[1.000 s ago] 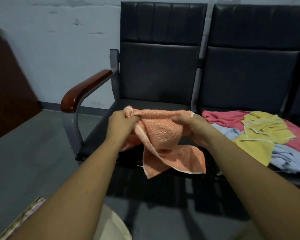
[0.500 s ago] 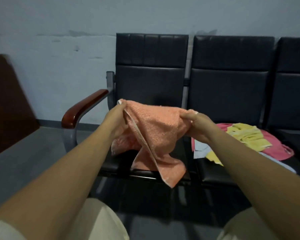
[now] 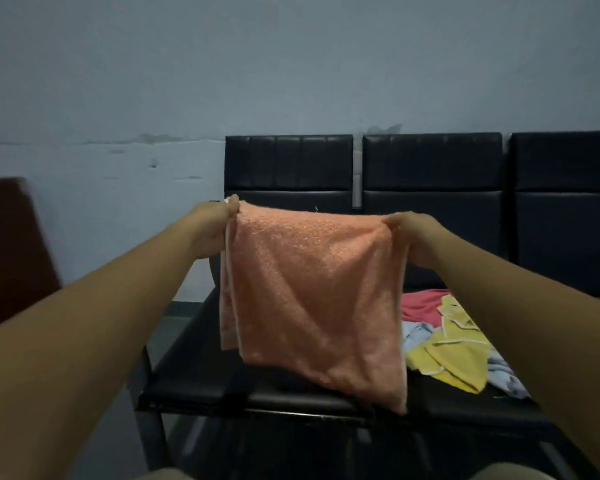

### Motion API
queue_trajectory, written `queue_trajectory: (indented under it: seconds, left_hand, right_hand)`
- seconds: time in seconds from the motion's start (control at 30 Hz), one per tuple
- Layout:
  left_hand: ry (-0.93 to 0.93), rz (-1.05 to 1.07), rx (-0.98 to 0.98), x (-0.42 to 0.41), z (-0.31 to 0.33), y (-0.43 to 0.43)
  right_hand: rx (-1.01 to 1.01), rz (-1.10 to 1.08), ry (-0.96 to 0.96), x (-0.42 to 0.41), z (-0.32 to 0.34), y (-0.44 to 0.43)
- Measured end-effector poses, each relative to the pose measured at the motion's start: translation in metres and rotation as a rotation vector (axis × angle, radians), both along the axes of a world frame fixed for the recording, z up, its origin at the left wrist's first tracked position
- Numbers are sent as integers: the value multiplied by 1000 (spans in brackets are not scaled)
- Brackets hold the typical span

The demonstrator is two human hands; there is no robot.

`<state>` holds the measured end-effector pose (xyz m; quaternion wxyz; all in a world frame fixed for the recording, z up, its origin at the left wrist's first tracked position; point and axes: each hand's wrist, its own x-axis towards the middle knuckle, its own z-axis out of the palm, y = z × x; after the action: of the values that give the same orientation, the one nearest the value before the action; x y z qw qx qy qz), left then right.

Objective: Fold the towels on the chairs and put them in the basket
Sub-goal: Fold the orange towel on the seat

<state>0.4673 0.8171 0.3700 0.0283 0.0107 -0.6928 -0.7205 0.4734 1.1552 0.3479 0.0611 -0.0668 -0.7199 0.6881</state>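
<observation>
An orange towel [image 3: 312, 292] hangs folded double in the air above the left black chair seat [image 3: 191, 372]. My left hand [image 3: 212, 226] pinches its top left corner, and my right hand [image 3: 413, 237] grips its top right corner, so the top edge is stretched level. On the middle chair seat lies a heap of loose towels: a yellow one [image 3: 454, 351], a pink one [image 3: 423, 303] and a light blue one [image 3: 414, 336]. The basket is not in view.
Three joined black chairs [image 3: 430, 181] stand against a pale wall [image 3: 291, 64]. A dark brown panel [image 3: 11, 251] leans at the far left. Grey floor [image 3: 184, 308] shows to the left of the chairs.
Both hands have risen and drawn apart, pulling the bunched orange towel out flat so it hangs as a smooth doubled sheet. The view has tilted upward.
</observation>
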Motion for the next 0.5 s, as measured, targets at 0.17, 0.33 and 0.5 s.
queue_trajectory:
  seconds: [0.17, 0.33, 0.5]
  left_hand:
    - [13, 27, -38, 0, -1, -2]
    - [49, -79, -106, -3, -19, -12]
    - [65, 145, -60, -21, -45, -22]
  right_hand:
    - [-8, -60, -99, -6, -11, -6]
    - [-406, 180, -148, -8, -17, 2]
    - [-143, 34, -182, -29, -46, -1]
